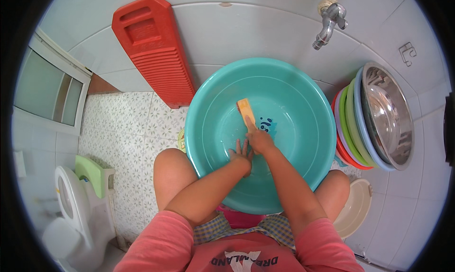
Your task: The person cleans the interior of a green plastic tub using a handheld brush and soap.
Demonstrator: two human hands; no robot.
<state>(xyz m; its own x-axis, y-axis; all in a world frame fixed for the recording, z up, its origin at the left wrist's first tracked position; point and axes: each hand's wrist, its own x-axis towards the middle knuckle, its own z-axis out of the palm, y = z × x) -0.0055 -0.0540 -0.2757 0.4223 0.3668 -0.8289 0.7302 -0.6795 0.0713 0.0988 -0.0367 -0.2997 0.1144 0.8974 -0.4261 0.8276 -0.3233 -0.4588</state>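
A large teal plastic basin (305,94) sits between my knees, wet inside, with a dark printed figure (265,124) on its bottom. Inside it, my right hand (260,140) grips the handle of a yellow scrubbing brush (246,110), one finger stretched along its back. The brush head lies on its side over the basin's bottom, its reddish bristles facing left. Just left of that hand, my left hand (242,156) is spread over the inside of the basin and holds nothing.
A red plastic washboard (160,62) leans on the tiled wall. Above right is a metal tap (328,24). Stacked basins (387,112) stand on edge at right, near a beige basin (355,208). A white toilet (81,208) and a green-topped stool (94,176) are at left.
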